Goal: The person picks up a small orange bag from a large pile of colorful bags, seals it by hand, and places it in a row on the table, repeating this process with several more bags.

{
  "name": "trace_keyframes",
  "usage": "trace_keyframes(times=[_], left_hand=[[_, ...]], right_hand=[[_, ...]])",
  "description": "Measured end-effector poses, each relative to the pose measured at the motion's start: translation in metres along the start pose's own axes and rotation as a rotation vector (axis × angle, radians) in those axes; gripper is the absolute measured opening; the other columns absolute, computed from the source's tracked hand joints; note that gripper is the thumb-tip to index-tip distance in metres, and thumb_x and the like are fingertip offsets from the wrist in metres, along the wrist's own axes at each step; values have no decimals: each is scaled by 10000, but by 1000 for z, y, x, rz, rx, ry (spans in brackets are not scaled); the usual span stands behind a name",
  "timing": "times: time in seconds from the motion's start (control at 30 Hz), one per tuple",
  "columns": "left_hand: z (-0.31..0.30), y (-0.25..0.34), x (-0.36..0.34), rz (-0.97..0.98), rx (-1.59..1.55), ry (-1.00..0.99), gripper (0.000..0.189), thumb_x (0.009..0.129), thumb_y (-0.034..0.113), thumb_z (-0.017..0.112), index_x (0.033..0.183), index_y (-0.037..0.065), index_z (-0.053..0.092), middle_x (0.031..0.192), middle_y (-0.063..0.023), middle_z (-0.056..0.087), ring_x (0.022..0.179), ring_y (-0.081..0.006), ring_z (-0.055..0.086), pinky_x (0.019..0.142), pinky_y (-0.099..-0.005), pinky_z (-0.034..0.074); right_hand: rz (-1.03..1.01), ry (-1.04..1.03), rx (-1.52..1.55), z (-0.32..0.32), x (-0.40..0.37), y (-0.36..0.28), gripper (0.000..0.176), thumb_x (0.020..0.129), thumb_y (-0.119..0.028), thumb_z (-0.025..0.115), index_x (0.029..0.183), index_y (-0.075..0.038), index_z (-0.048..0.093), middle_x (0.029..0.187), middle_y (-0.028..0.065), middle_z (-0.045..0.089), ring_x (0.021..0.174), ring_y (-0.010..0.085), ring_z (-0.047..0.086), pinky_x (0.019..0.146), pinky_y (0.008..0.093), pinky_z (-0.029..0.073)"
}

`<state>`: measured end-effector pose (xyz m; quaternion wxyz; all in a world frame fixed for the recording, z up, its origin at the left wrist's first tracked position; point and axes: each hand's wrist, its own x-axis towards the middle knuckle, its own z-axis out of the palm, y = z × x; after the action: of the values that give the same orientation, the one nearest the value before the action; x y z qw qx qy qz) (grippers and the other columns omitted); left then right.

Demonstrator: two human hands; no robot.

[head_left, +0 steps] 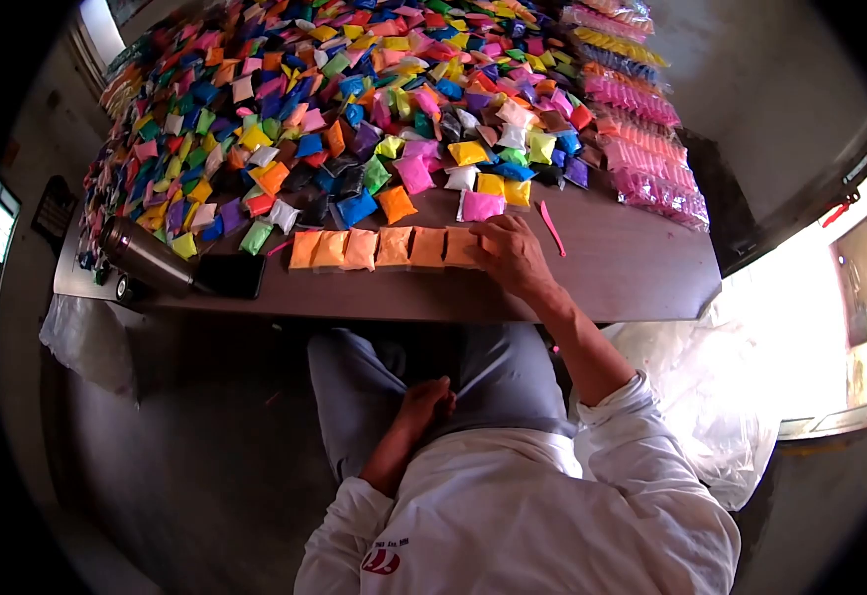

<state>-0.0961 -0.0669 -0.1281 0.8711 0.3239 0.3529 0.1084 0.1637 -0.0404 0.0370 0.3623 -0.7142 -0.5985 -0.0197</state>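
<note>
A row of several flat orange packets (394, 246) lies side by side along the front part of the table. At the row's right end is my right hand (513, 255), its fingers bent down and closed on the last orange packet (460, 248), which they partly cover. A pink packet (481, 206) lies just beyond these fingers. My left hand (427, 405) rests in my lap with its fingers curled closed, and nothing shows in it.
A large heap of small coloured packets (285, 129) covers the back of the table (384, 293). Strips of bagged packets (651, 149) are stacked at the right. A metal flask (146, 255) and a dark phone (230, 276) lie at the left. A pink strip (552, 228) lies right of my hand.
</note>
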Motion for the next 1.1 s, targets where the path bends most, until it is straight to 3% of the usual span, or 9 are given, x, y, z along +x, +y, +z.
trace_keyframes(times=[0.17, 0.47, 0.67, 0.83, 0.97, 1.1], left_hand=[[0, -2, 2, 0, 1, 16, 296, 880, 283, 589, 693, 62, 531, 712, -91, 585, 646, -171, 558, 593, -282, 458], [1, 0, -1, 25, 5, -25, 332, 856, 346, 620, 698, 62, 547, 708, -59, 596, 619, -128, 566, 573, -255, 466], [1, 2, -2, 5, -21, -23, 337, 858, 354, 617, 680, 80, 531, 705, -47, 589, 612, -122, 559, 573, -253, 465], [4, 7, -6, -8, -39, -33, 322, 877, 315, 595, 663, 88, 521, 714, -61, 587, 635, -139, 559, 587, -262, 459], [4, 7, -4, -17, -10, 2, 319, 881, 312, 590, 666, 84, 531, 712, -61, 588, 623, -132, 557, 583, -258, 462], [1, 2, -1, 30, -14, -50, 319, 871, 334, 598, 699, 69, 555, 709, -42, 589, 597, -107, 554, 559, -239, 462]], right_hand=[[-45, -16, -72, 9, -1, -3, 241, 722, -170, 681, 936, -63, 655, 988, 98, 591, 975, 284, 520, 836, 373, 435], [-107, 3, -47, 21, 13, -19, 198, 738, -149, 663, 907, -44, 657, 925, 105, 606, 883, 277, 553, 801, 366, 449], [-25, -101, -33, 45, 35, -45, 220, 727, -143, 646, 917, -33, 654, 912, 132, 615, 888, 310, 562, 805, 386, 448], [-227, -111, 45, 68, 44, -51, 232, 723, -145, 636, 933, -46, 632, 918, 122, 622, 914, 278, 563, 849, 379, 427], [-217, -131, 70, 71, 44, -48, 214, 721, -144, 632, 914, -51, 623, 916, 115, 624, 918, 266, 565, 866, 379, 419], [-247, -173, -6, 68, 48, -49, 239, 720, -126, 652, 946, -48, 633, 908, 126, 620, 892, 287, 573, 781, 374, 455]])
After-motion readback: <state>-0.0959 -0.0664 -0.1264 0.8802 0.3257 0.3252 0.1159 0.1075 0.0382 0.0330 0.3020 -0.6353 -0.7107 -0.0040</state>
